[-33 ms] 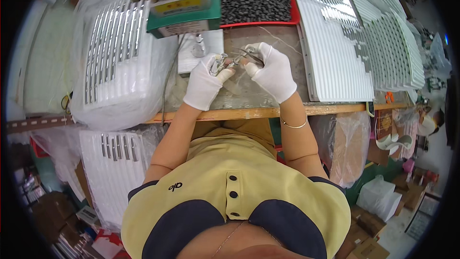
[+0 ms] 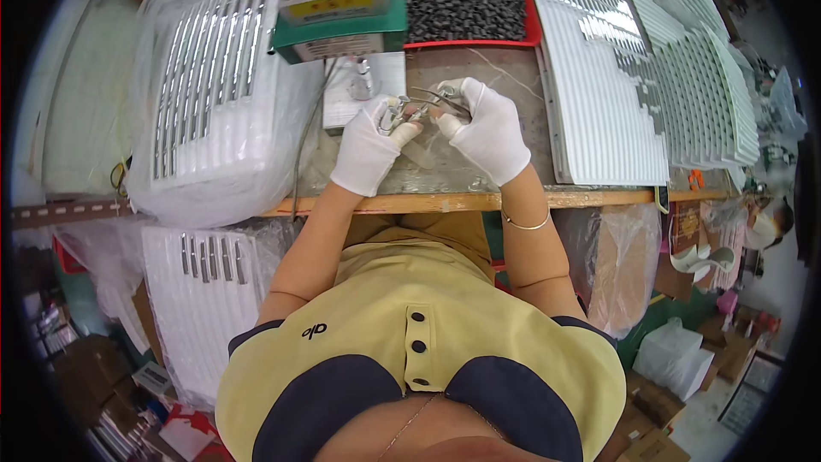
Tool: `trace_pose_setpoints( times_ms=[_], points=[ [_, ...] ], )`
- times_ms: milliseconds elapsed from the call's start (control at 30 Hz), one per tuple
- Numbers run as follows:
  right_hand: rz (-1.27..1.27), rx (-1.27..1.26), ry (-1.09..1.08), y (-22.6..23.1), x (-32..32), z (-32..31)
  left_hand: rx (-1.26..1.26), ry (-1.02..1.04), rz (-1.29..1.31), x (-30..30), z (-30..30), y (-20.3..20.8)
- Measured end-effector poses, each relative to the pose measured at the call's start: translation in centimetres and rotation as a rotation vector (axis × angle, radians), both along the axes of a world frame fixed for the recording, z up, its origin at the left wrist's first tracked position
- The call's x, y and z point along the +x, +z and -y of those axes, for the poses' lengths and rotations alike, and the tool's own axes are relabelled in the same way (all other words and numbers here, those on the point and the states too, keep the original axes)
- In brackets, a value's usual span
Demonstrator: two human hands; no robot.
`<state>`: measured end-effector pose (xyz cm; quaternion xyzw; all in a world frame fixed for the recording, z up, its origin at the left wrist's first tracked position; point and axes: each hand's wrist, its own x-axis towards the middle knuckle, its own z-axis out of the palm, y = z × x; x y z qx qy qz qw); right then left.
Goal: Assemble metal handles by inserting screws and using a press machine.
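My left hand (image 2: 366,150), in a white glove with bare fingertips, is closed around small shiny metal pieces (image 2: 393,113). Opposite it, my gloved right hand (image 2: 494,133) has its fingers closed on a thin curved metal tool (image 2: 451,103), perhaps tweezers. The fingertips of both hands almost meet over a small chrome part (image 2: 420,114); its exact shape is hidden by the fingers. Both hands are above the grey worktop (image 2: 513,90). Just beyond the left hand, a small metal fixture (image 2: 363,77) stands on a pale metal base.
A green machine (image 2: 342,38) rises beyond the left hand. Behind the hands is a red tray (image 2: 472,44) full of small black pieces. White racks (image 2: 603,141) stand at right; a plastic-wrapped rack of chrome rods (image 2: 205,85) lies left. The wooden table edge (image 2: 393,204) runs in front of me.
The view has shifted slightly, so the bench things appear a little farther right. My hands keep nearly the same pose, with only slight finger movement around the small part.
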<state>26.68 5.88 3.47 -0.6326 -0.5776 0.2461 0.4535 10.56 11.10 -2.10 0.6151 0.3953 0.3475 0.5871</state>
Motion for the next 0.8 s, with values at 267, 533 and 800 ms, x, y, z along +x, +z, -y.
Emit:
trace_pose_setpoints(
  times_ms=[267, 533, 800],
  points=[
    [-0.088, -0.134, 0.07, -2.4, -2.1, -1.4, -0.074, 0.095, 0.112, -1.6, 0.3, -0.5],
    [-0.162, -0.12, 0.014, -3.5, -2.8, -4.3, 0.073, 0.223, -0.494, -4.0, -4.4, 2.7],
    [0.336, -0.095, 0.087, -4.6, -5.2, -9.5, 0.091, 0.313, -0.228, -5.8, -6.9, 2.7]
  ],
)
